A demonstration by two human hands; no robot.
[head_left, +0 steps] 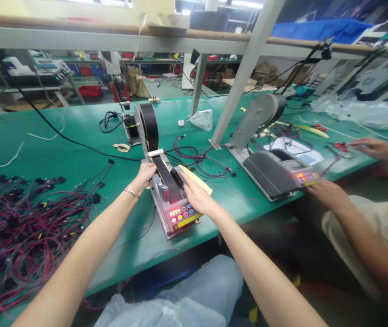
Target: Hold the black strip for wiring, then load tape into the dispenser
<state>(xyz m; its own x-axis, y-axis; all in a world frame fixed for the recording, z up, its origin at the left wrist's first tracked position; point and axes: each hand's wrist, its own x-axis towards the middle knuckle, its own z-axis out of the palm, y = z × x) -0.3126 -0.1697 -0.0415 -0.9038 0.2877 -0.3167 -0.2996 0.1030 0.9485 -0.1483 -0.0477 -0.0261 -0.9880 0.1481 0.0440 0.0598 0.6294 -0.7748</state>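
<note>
In the head view, a tape dispenser with a lit red display stands on the green bench before me. A roll of black tape sits upright at its back, and a black strip runs forward from it over a white roller. My left hand is closed at the dispenser's left side, just below the roller; its fingertips are partly hidden. Along the right side lies my right hand, fingers stretched out against the black part there.
A heap of red and black wires covers the bench at left. More cables lie behind the dispenser. At right, a co-worker's hand is by a second dispenser. A slanted metal post rises between the machines.
</note>
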